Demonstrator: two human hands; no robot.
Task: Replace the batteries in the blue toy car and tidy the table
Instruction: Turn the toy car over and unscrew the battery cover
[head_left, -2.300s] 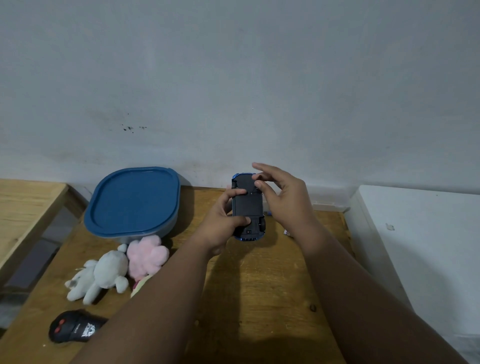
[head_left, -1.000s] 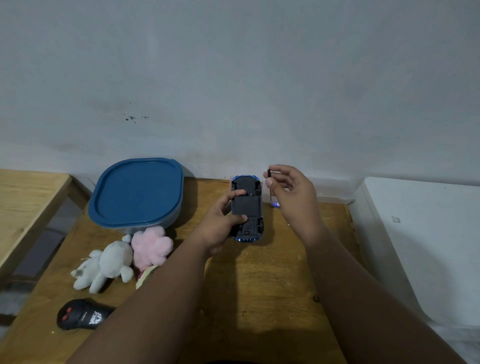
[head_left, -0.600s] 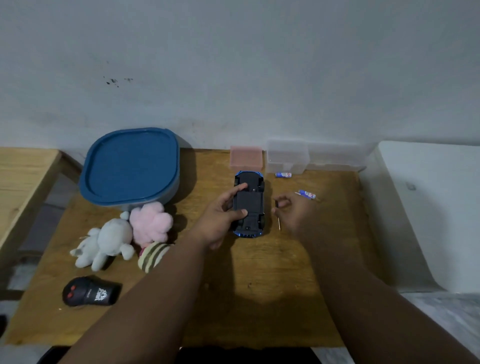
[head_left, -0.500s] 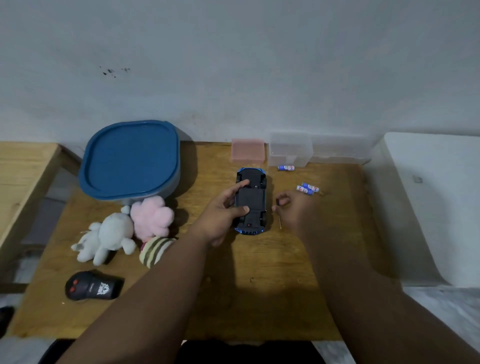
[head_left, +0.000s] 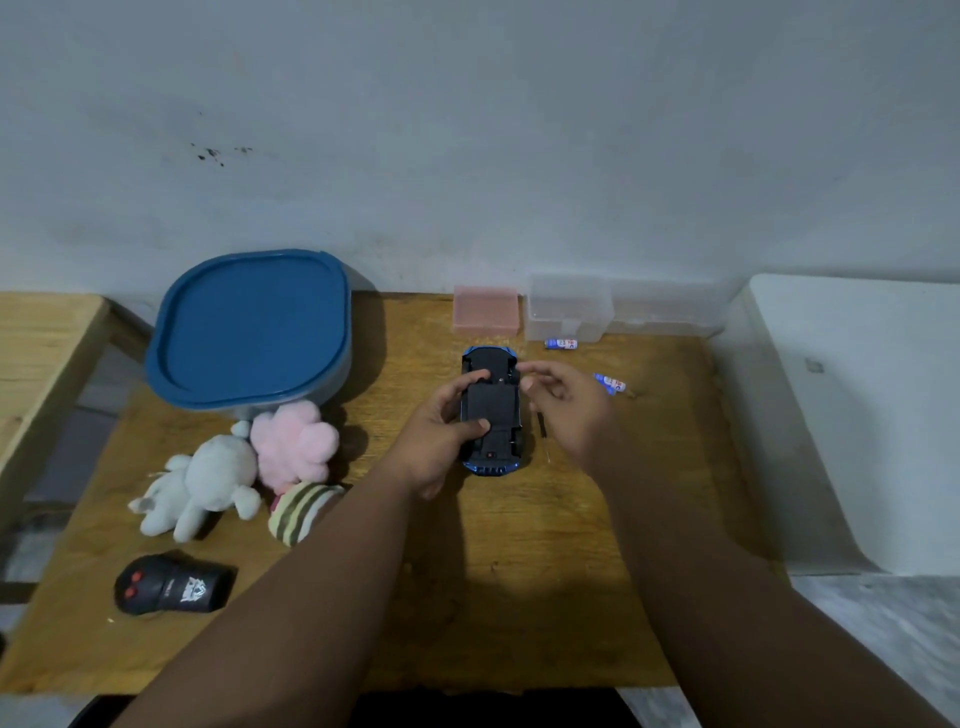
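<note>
The blue toy car (head_left: 493, 410) lies upside down on the wooden table (head_left: 519, 545), black underside up. My left hand (head_left: 441, 431) grips its left side, thumb and forefinger on the underside. My right hand (head_left: 569, 402) hovers just right of the car with fingers apart, fingertips reaching toward the car's front end. A thin screwdriver (head_left: 543, 434) lies on the table between car and right hand. One battery (head_left: 561, 343) lies by the clear box; two batteries (head_left: 610, 383) lie right of my right hand.
A blue-lidded container (head_left: 249, 327) stands at back left. Plush toys (head_left: 234, 467) and a black remote (head_left: 171, 584) lie at front left. A pink box (head_left: 485, 309) and a clear plastic box (head_left: 569, 306) sit against the wall. A white surface (head_left: 857, 405) borders the right.
The car was lowered from mid-air onto the table. My right hand set the screwdriver down beside it and has risen back toward the car's front. The camera tilted down.
</note>
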